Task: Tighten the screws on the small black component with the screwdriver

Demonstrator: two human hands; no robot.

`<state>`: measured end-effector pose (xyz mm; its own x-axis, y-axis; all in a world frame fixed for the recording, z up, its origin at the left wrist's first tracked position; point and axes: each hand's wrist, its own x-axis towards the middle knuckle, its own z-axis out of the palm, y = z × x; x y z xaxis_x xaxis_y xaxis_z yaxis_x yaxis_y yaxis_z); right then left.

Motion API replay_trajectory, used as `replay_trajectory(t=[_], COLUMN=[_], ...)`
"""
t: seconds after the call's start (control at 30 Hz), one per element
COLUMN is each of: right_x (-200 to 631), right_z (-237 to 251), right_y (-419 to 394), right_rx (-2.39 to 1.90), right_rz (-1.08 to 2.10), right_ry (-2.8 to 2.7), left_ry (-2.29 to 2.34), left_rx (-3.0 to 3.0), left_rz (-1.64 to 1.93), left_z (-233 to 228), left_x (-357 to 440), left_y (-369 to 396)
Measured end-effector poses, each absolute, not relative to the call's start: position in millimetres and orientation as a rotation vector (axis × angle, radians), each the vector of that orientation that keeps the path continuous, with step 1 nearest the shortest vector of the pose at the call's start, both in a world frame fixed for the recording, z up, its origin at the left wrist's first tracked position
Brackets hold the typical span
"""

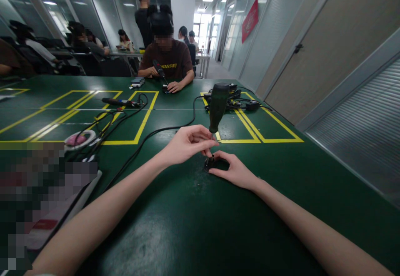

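Note:
A screwdriver with a thick dark handle stands nearly upright, handle on top. My left hand pinches its thin shaft just below the handle, thumb and fingers together. Under it, on the green table, sits a small dark part whose kind is too small to make out. My right hand curls around the part's right side, with the thumb and index finger closed against it. The screwdriver's tip is hidden by the fingers and the part.
Tangled black cables with adapters lie behind the screwdriver. To the left are a dark pen-shaped tool with a cord, a white ring-shaped roll and blurred-out items. Across the table a person holds a power screwdriver.

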<state>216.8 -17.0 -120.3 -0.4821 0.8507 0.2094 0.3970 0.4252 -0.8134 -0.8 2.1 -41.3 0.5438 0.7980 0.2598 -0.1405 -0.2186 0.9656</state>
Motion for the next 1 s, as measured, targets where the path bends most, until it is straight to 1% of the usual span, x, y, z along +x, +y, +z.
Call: replay_trajectory(t=[0.83, 1.0], right_x=[217, 227], right_z=[-120, -112], right_y=[-18, -15], right_rx=[-1.064, -1.103], right_rz=[0.958, 0.980], right_ry=[-2.076, -2.100], left_ry=[0.539, 0.575], left_rx=[1.534, 1.563], left_rz=[0.953, 0.951], left_z=[-45, -45], left_x=[-2, -2], left_y=[4, 4])
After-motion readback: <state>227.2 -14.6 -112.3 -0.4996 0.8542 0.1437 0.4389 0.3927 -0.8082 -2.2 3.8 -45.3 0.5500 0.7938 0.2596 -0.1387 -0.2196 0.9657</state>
